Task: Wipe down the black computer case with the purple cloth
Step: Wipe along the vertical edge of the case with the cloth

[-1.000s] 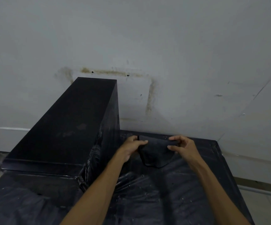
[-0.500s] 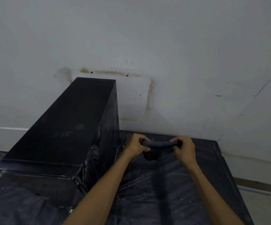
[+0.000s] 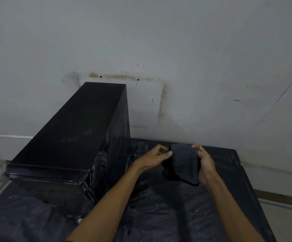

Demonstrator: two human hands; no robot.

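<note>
Right of the black box-shaped computer case (image 3: 71, 130), above the black plastic-wrapped table (image 3: 176, 215), the dark, crumpled purple cloth (image 3: 185, 161) hangs between 2 hands: left hand (image 3: 154, 158) pinches its left edge, right hand (image 3: 205, 161) curls round its right edge. The case's long axis points at the wall (image 3: 194, 49).

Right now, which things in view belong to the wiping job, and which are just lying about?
For the job:
- cloth, gripped by the left hand and the right hand
- computer case, standing to their left, the cloth not yet on it

Just there:
- plastic sheet covering the table
- stained wall behind
</note>
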